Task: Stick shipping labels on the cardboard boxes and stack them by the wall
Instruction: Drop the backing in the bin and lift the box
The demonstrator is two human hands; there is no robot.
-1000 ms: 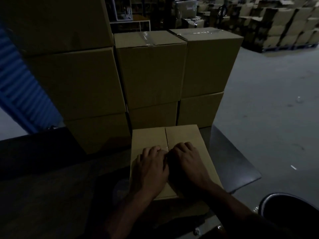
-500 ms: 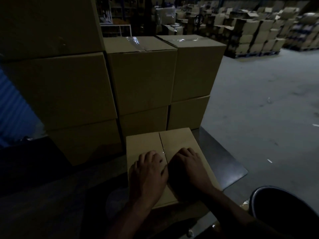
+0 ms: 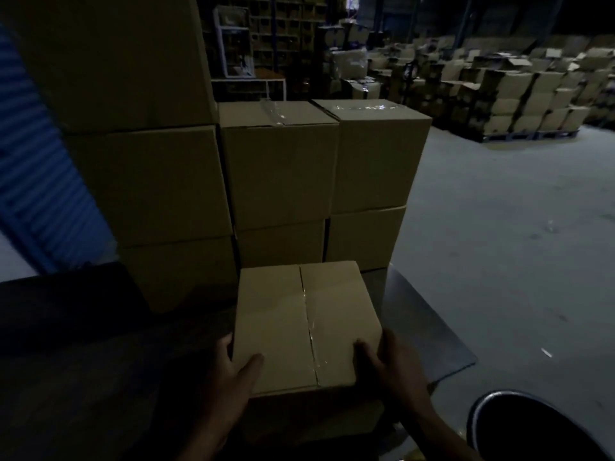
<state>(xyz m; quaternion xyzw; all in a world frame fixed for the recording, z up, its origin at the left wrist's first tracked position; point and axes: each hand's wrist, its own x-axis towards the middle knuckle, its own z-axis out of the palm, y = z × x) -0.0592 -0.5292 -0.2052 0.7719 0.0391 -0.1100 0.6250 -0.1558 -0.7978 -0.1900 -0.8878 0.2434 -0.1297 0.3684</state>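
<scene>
A taped cardboard box sits on a dark table right in front of me. My left hand grips its near left corner, thumb on the top and fingers down the side. My right hand grips the near right corner the same way. No label shows on the box's top. Behind it rises a stack of taped cardboard boxes, two columns two high and a taller column at the left.
A round dark bin stands at the lower right beside the table. Open concrete floor stretches to the right. Pallets of boxes and shelving fill the far background. A blue corrugated wall is at the left.
Both hands lay flat side by side on the box's top over the seam; they have slid apart to its near corners and now grip the sides.
</scene>
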